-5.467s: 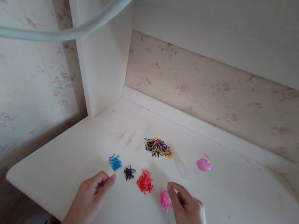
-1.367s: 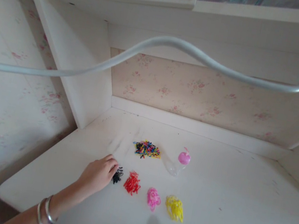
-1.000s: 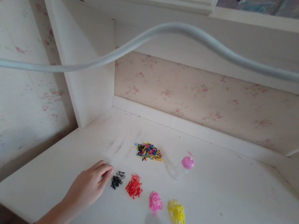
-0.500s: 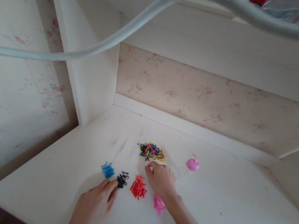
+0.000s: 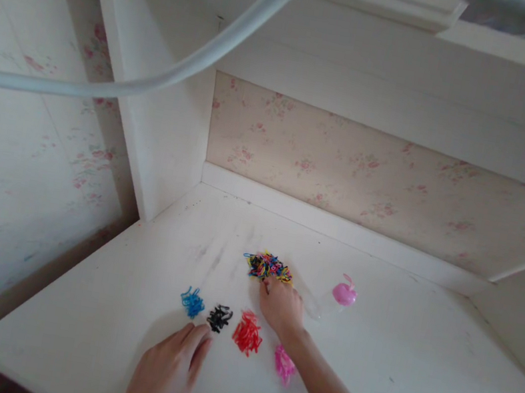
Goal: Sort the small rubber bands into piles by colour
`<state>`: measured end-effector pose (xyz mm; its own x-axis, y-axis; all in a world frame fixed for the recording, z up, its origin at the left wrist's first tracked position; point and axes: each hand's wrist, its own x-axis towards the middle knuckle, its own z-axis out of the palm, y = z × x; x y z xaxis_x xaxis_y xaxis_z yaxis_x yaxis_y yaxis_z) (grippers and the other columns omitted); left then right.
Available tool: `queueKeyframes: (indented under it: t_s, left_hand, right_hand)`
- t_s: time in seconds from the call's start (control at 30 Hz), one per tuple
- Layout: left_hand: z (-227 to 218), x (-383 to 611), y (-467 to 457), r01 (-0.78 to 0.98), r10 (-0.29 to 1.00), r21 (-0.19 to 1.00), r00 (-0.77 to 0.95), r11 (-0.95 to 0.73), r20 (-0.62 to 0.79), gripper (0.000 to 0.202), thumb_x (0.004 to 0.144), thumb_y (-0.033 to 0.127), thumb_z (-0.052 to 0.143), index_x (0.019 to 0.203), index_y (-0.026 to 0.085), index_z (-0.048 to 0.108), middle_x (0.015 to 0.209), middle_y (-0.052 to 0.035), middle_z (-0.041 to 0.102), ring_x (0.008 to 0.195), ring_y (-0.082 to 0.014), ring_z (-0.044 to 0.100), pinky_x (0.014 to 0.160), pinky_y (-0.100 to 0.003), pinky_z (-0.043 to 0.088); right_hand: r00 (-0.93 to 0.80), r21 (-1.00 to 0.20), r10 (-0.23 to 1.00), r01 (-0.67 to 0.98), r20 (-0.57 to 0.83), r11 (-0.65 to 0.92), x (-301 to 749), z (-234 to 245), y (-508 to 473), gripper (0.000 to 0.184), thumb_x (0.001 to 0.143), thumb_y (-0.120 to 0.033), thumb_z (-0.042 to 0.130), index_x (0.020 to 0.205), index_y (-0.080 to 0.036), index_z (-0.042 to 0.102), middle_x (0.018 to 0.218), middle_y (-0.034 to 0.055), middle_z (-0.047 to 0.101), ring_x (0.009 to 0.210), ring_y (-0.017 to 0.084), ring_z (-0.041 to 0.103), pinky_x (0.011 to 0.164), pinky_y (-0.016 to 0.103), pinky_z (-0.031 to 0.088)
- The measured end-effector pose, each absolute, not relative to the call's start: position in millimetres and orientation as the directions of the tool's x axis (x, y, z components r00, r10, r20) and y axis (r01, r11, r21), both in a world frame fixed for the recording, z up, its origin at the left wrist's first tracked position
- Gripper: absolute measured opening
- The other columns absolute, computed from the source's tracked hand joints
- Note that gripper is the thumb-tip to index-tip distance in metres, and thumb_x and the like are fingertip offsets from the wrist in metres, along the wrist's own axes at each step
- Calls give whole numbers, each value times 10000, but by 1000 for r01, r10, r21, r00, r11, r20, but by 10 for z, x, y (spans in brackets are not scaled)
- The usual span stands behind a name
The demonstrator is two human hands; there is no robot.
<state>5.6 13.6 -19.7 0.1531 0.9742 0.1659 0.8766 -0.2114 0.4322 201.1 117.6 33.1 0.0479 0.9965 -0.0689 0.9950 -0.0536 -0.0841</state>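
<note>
Head camera shows, on the white table [image 5: 414, 372], a blue heap of tiny rubber bands [image 5: 193, 301], a black heap [image 5: 219, 318] with the left hand [image 5: 168, 373] flat just before it, grip spread and empty, a red heap [image 5: 246, 337], and the right hand [image 5: 281, 306] reaching the multicoloured band pile [image 5: 268, 266], where I cannot tell its grip.

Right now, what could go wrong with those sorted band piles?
With the right hand at the mixed pile, its forearm passes right beside the pink pile; pulling back could scatter it.
The left hand rests close to the black pile; a nudge could mix it into the blue pile.
</note>
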Motion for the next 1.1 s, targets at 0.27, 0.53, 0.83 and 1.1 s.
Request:
queueKeyframes:
  t_s: [0.27, 0.53, 0.83, 1.1]
  left_hand:
    - [-188, -17, 35, 814, 957, 513, 173, -273, 234, 212, 946, 287, 394, 970, 258, 602, 814, -33, 672, 734, -165, 654, 663, -267, 498]
    - [-147, 8, 51, 820, 959, 506, 175, -267, 223, 219, 949, 293, 388, 968, 257, 604, 816, -33, 673, 720, -159, 646, 653, -262, 484]
    - [-130, 12, 46, 833, 965, 492, 186, -254, 184, 221, 953, 280, 373, 945, 248, 591, 822, -23, 661, 741, -160, 641, 673, -269, 464]
    - [-149, 8, 71, 807, 967, 538, 161, -244, 198, 220, 942, 285, 385, 896, 260, 599, 761, -10, 656, 658, -142, 624, 628, -233, 460]
  right_hand:
    - [47, -75, 997, 996, -69, -52, 2149, 406, 1110, 416, 970, -341, 279, 1005, -221, 676, 914, 112, 715, 850, 265, 682, 709, 341, 466]
    - [86, -83, 994, 992, -62, -91, 2269, 445, 1075, 426, 974, -366, 276, 1019, -213, 671, 897, 122, 713, 832, 256, 681, 691, 318, 440]
    - [-96, -194, 995, 977, -9, 92, 2058, 532, 798, 371, 978, -368, 311, 942, -281, 671, 826, 6, 726, 765, 159, 671, 605, 211, 352]
    - [-375, -180, 926, 910, 32, 375, 1746, 468, 668, 346, 950, -327, 400, 725, -259, 653, 688, -28, 707, 640, 127, 642, 542, 198, 283]
